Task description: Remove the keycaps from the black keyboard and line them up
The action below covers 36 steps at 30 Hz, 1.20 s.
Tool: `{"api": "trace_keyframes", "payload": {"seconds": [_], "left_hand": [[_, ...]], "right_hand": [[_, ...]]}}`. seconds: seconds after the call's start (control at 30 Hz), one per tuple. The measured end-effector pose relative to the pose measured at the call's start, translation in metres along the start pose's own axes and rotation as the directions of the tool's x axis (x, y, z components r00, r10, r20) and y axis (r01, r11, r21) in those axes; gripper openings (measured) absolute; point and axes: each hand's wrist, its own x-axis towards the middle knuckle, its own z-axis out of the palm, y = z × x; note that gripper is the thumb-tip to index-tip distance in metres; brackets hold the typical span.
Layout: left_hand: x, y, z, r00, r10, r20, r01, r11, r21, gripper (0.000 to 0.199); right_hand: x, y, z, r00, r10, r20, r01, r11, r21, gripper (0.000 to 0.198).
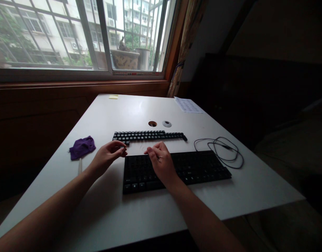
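Note:
A black keyboard [192,169] lies in front of me, with many keycaps off its upper and left parts and some left along its bottom row. Behind it, loose black keycaps [147,135] stand in neat rows. My left hand [110,154] is closed in a pinch beside the keyboard's upper left corner, near the left end of those rows; what it holds is too small to make out. Over the keyboard's upper edge, my right hand [161,161] is also pinched, with a small shiny metal piece at its fingers. Tiny thin wire pieces [142,148] lie between the hands.
A crumpled purple cloth [82,147] and a pale stick [80,166] lie at the left. The black cable [229,159] loops at the right. Farther back are two round table inserts [166,124], a yellow note [113,97] and printed paper [188,105].

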Motion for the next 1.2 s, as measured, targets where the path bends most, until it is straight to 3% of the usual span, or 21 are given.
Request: {"api": "trace_keyframes", "payload": {"seconds": [0.37, 0.6, 1.2], "left_hand": [[-0.0023, 0.0028, -0.0001, 0.993, 0.119, -0.001, -0.118, 0.99, 0.08, 0.02], [-0.0024, 0.0047, -0.0003, 0.963, 0.271, 0.016, -0.269, 0.946, 0.178, 0.013], [-0.0005, 0.0037, 0.0, 0.955, 0.296, -0.021, -0.288, 0.942, 0.171, 0.008]], "right_hand": [[-0.0005, 0.0006, 0.0006, 1.0, -0.004, 0.003, 0.005, 1.0, -0.029, 0.037], [0.0003, -0.0014, -0.0003, 1.0, -0.01, 0.006, 0.011, 0.999, -0.039, 0.037], [-0.0003, -0.0001, 0.0008, 1.0, -0.015, 0.017, 0.016, 0.999, -0.046, 0.036]]}}
